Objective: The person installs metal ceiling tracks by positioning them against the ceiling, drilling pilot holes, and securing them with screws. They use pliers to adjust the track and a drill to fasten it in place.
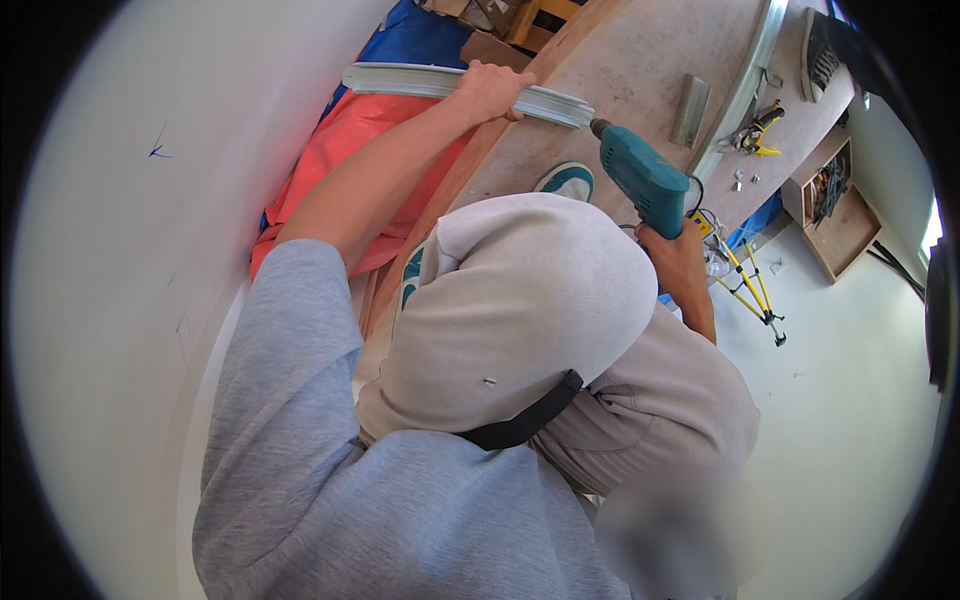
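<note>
My left hand (492, 92) is closed around a pale grey metal rail (400, 80), a ribbed profile that lies slanting across the board's edge. The rail's right end sits close to the nose of a teal power drill (640, 175). My right hand (676, 256) is wrapped round the drill's handle, with the trigger finger partly hidden. Whether the drill's tip touches the rail I cannot tell. My bent knee (560, 260) in light trousers is between my arms.
On the wooden board (600, 60) lie a short rail piece (690, 110), a long rail (745, 85), yellow-handled pliers (768, 125) and small metal bits. A dark shoe (820, 60) is far right. Beyond are an open tool box (835, 225) and a yellow tripod (755, 290). Red sheeting (340, 160) lies left.
</note>
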`<state>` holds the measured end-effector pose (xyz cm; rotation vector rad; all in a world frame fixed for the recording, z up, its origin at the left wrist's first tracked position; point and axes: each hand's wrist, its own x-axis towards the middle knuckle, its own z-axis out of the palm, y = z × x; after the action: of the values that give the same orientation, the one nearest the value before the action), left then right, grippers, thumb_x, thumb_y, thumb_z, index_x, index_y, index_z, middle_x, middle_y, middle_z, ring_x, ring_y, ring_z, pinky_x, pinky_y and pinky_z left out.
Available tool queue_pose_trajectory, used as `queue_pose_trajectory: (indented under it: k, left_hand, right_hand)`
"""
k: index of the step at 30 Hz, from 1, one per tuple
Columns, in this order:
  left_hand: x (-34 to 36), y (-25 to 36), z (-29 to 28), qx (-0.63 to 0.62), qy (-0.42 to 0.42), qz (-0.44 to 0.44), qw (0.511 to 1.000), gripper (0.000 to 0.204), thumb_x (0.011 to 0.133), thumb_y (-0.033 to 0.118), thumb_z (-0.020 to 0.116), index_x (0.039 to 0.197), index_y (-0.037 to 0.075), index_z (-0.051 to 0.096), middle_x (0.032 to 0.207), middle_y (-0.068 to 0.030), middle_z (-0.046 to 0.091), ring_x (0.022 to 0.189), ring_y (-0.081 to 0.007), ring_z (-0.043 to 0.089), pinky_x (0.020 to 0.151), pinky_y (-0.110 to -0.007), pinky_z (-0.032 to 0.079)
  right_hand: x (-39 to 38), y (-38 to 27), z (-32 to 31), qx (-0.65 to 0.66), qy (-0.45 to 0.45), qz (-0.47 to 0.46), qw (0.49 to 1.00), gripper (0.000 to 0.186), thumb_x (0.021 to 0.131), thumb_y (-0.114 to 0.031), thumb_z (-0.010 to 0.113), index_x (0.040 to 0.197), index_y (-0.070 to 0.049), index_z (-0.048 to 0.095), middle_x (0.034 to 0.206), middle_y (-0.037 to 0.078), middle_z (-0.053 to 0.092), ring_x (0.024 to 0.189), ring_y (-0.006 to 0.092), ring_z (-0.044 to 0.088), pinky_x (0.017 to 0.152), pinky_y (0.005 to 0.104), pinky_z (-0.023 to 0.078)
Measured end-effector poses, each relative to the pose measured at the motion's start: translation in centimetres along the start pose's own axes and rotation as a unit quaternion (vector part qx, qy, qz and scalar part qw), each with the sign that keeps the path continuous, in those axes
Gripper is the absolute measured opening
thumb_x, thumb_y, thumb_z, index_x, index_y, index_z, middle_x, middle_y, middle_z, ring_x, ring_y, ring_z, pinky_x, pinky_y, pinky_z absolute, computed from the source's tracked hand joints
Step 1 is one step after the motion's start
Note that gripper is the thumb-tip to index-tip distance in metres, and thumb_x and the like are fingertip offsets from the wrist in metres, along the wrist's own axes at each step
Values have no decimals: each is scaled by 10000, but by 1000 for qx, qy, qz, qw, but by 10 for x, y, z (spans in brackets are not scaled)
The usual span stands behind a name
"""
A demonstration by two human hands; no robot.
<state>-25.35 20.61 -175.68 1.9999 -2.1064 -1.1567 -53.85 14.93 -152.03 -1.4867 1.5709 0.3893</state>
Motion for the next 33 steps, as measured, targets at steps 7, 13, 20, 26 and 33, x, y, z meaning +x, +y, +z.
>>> queue_pose_trajectory:
  k: [7, 13, 20, 26, 33]
  left_hand:
    - [0, 0, 3, -3, 4, -2, 1000, 565, 794, 410, 827, 1233, 145, 590, 895, -162, 741, 906, -369, 742, 769, -538, 534]
    - [1, 0, 5, 4, 6, -4, 1000, 593, 786, 409, 832, 1275, 173, 593, 888, -149, 740, 896, -363, 745, 766, -530, 536]
    - [4, 0, 6, 1, -10, -12, 1000, 588, 787, 407, 832, 1274, 183, 593, 893, -136, 743, 889, -359, 747, 765, -533, 534]
    - [4, -1, 7, 12, -2, -5, 1000, 598, 792, 408, 829, 1289, 189, 580, 903, -136, 744, 905, -355, 746, 766, -534, 535]
    - [5, 4, 2, 13, -24, -16, 999, 597, 801, 396, 831, 1302, 193, 577, 920, -136, 748, 922, -348, 746, 776, -528, 533]
  right_hand:
    - [3, -10, -2, -5, 0, 23, 1000, 240, 804, -183, 678, 885, 42, 692, 672, 110, 676, 599, 191, 666, 610, 346, 513]
    - [3, -18, -4, -37, -6, 40, 999, 248, 803, -196, 683, 859, 45, 686, 662, 109, 672, 596, 197, 667, 611, 347, 511]
    - [5, -21, -7, -66, -6, 35, 997, 268, 797, -212, 683, 830, 54, 681, 653, 118, 671, 587, 213, 661, 614, 357, 512]
    - [7, -24, -8, -78, -8, 32, 996, 276, 790, -212, 686, 828, 61, 689, 659, 138, 680, 612, 243, 680, 630, 377, 520]
    - [8, -26, -8, -98, 6, 10, 995, 294, 777, -210, 700, 853, 74, 688, 681, 164, 689, 631, 270, 689, 651, 395, 526]
